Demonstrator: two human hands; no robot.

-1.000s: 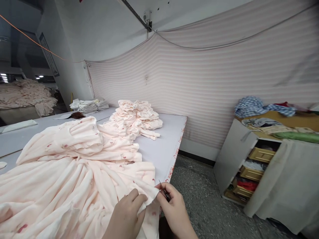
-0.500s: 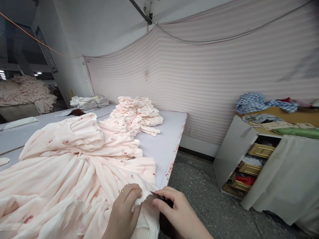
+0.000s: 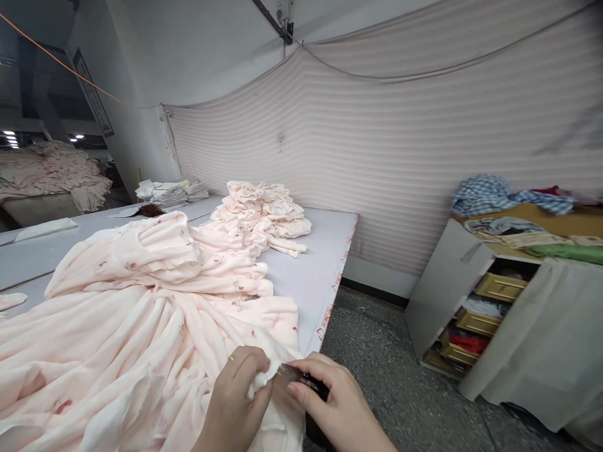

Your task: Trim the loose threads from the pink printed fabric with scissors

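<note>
Pale pink cloth (image 3: 141, 339) with small red motifs spreads in loose folds over the near part of the table. My left hand (image 3: 240, 395) is closed, pinching a bunched white edge of this cloth between thumb and fingers. Just right of it, my right hand (image 3: 330, 395) grips black-handled thread snips (image 3: 308, 382). Their metal blades point left and touch or nearly touch the pinched edge; the exact contact is hard to make out. Part of the handle is hidden inside my right hand.
A grey table (image 3: 325, 242) carries a heap of pink garments (image 3: 264, 216) and white stacks (image 3: 172, 193) farther back. Its right edge borders the speckled floor (image 3: 372, 339). At the right stands a cabinet (image 3: 445, 289) with drawers and cloths on top. A striped curtain (image 3: 377, 144) covers the wall.
The view has shifted slightly, moving the surroundings a little to the right. The snips' blades have drawn a little closer to the pinched cloth edge; both hands keep their hold.
</note>
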